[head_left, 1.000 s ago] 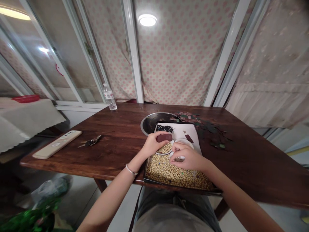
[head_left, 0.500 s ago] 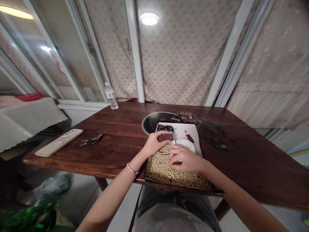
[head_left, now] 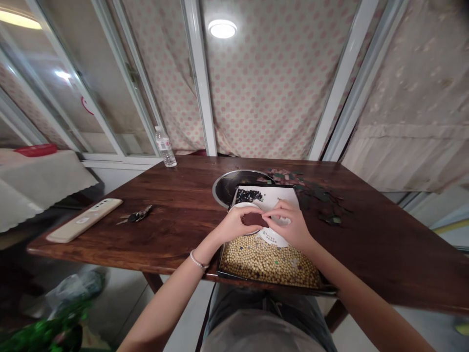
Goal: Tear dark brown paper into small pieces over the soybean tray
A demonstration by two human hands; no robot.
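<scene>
A dark red-brown piece [head_left: 253,220] is gripped between the thumb and fingers of my left hand [head_left: 234,226]. My right hand [head_left: 290,226] pinches at the right end of that piece; whether something tiny sits in its fingertips is too small to tell. Both hands are over a black-edged tray [head_left: 267,282] on the table's front edge. Many round tan beads [head_left: 264,259] fill the near part of the tray, and small black beads [head_left: 249,196] lie at its back left. A white dish [head_left: 273,238] with small dots shows under my right hand.
Behind the tray is a round metal pan [head_left: 222,188]. Dark scraps [head_left: 322,195] are scattered at the back right of the table [head_left: 373,244]. To the left are keys [head_left: 137,215], a pale phone-shaped object [head_left: 84,220] and a water bottle [head_left: 165,146].
My right hand has moved up from the tan beads to the piece in my left hand. The view has shifted slightly, and more of the white dish's near side shows.
</scene>
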